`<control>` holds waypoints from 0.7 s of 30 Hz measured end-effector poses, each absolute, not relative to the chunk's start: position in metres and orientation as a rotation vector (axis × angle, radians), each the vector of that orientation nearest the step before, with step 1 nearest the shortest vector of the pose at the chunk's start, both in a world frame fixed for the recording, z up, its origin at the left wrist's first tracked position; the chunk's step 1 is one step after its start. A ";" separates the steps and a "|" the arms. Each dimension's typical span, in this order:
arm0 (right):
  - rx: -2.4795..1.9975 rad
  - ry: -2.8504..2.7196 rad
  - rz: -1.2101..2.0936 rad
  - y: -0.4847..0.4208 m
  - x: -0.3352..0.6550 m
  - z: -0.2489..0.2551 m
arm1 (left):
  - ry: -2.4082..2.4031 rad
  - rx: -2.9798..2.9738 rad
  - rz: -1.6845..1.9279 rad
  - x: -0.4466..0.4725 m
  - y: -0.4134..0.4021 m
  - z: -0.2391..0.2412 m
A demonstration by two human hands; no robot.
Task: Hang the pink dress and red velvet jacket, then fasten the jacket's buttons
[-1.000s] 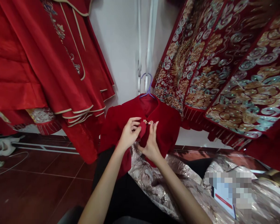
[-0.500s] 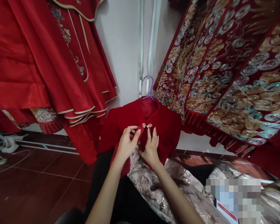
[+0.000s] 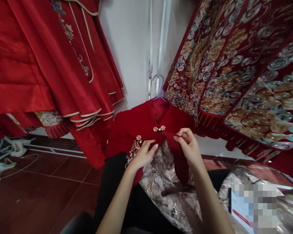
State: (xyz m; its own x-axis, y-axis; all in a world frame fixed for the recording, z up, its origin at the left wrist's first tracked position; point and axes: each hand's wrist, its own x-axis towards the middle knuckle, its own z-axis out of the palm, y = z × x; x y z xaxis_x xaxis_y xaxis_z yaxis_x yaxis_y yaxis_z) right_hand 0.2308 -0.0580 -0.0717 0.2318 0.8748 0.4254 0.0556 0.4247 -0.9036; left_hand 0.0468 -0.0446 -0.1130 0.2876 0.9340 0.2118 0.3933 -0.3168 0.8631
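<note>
A small dark red velvet jacket point(image 3: 129, 126) hangs on a purple hanger point(image 3: 158, 89) in front of me, fastened at the neck by a pearl clasp point(image 3: 159, 128). My left hand point(image 3: 143, 155) pinches the jacket's left front edge just below a beaded pearl ornament point(image 3: 134, 147). The jacket's right front flap is pinched and pulled outward by my right hand point(image 3: 189, 148). Between the two parted fronts shows a silvery patterned fabric point(image 3: 164, 177).
Red satin garments point(image 3: 51, 65) hang at the left. Heavy red robes with gold and teal embroidery point(image 3: 234, 71) hang at the right. A white wall with two metal rails point(image 3: 157, 48) stands behind. Dark red floor tiles point(image 3: 44, 188) with white cables lie at the left.
Both hands dropped from the pearl clasp and moved apart. The right hand took the right flap and pulled it outward, so the jacket fronts opened below the clasp and the beaded ornament came into sight.
</note>
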 end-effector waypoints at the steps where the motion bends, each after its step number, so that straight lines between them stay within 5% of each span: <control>1: -0.952 -1.300 0.745 -0.065 0.230 -0.066 | 1.177 1.848 1.015 0.051 -0.045 -0.121; 6: -0.746 -1.759 1.060 -0.081 0.213 -0.064 | 1.000 1.873 1.098 0.068 -0.056 -0.138; 13: -0.730 -1.691 1.320 -0.069 0.207 -0.077 | 1.181 1.528 1.481 0.040 -0.069 -0.117; 21: -0.945 -1.460 1.065 -0.052 0.179 -0.103 | 1.280 1.485 1.515 0.015 -0.059 -0.123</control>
